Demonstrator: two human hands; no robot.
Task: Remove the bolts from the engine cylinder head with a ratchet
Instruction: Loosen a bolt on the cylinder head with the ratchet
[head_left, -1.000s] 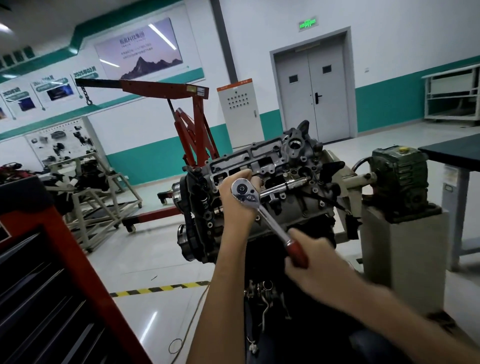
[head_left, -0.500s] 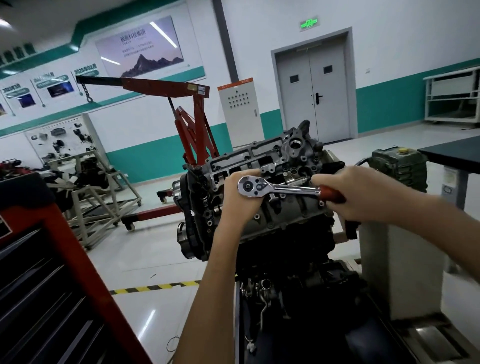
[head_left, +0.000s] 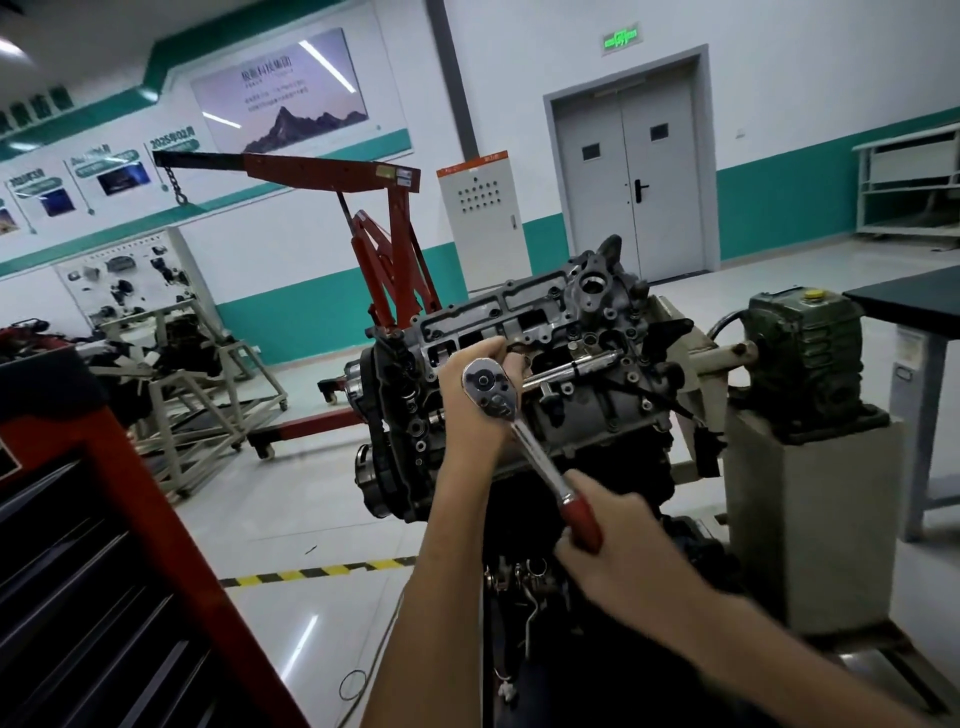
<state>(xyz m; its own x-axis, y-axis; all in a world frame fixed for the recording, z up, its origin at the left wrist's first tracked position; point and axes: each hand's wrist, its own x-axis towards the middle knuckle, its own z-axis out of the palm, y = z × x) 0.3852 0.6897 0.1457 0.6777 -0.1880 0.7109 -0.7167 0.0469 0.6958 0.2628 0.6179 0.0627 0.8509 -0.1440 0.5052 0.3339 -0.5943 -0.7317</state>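
gripping a ratchet (head_left: 524, 436) with both hands, a person works on an engine cylinder head (head_left: 587, 322) that sits tilted on a stand, in the middle of the view. the left hand (head_left: 467, 415) curls round the back of the ratchet's round chrome head, steadying it just in front of the cylinder head. from there a chrome extension bar (head_left: 576, 366) runs right and away into the casting; the bolt at its far end is hidden. the right hand (head_left: 623, 551) is wrapped tightly round the red grip. half a second earlier the handle lay level, pointing right, with the right hand raised beside the engine; now it slants down to the lower right, with the right hand low, in front of the dark engine block. the left hand has barely shifted. a red engine hoist (head_left: 384, 208) stands behind, and a red tool cabinet (head_left: 130, 493) fills the lower left
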